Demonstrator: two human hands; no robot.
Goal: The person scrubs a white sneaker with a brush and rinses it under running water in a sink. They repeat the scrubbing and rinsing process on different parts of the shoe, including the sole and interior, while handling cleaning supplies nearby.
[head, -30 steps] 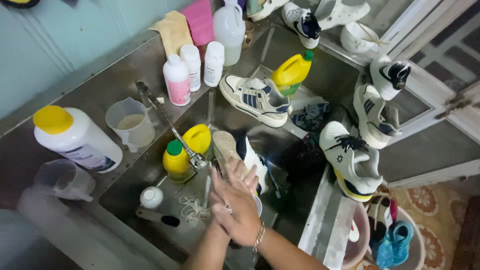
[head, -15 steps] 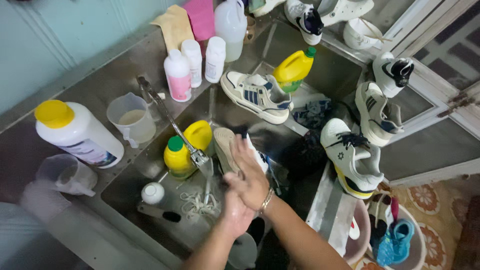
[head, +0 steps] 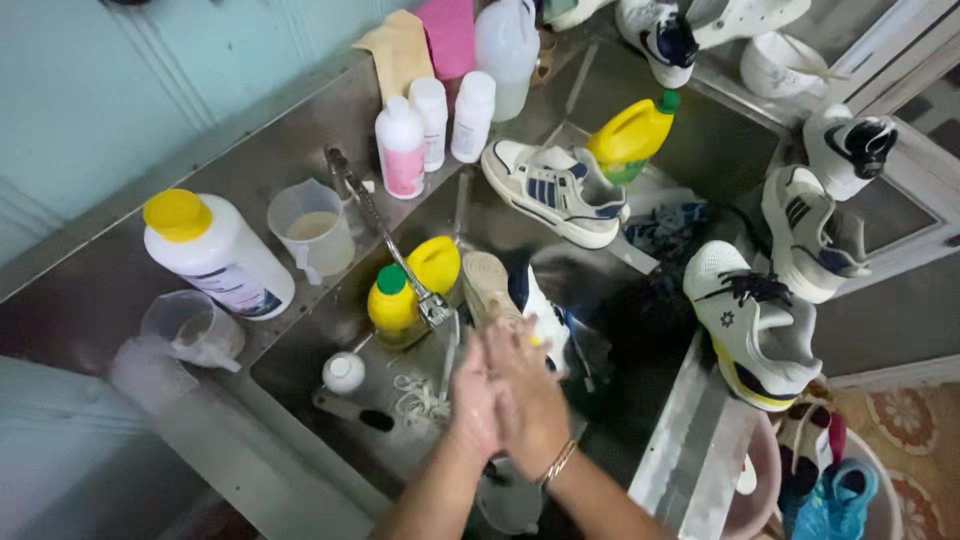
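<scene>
Left hand point(head: 475, 395) & right hand point(head: 530, 400) pressed palm to palm over steel sink point(head: 300, 375), fingers straight, holding nothing. Tap spout point(head: 437, 308) just left of fingertips; white shoe point(head: 520, 300) just beyond them, in basin. Yellow bottle point(head: 395, 300) farther left. Sink front edge near wrists; little free room around.

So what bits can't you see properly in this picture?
- Head view: the palms of the pressed-together left hand and right hand hide each other, so anything between them is unseen.
- The hands cover part of the white sneaker lying in the steel sink.
- The white plastic jug is cut off by the top edge.
- The blue shoe is cut off by the bottom edge.
</scene>
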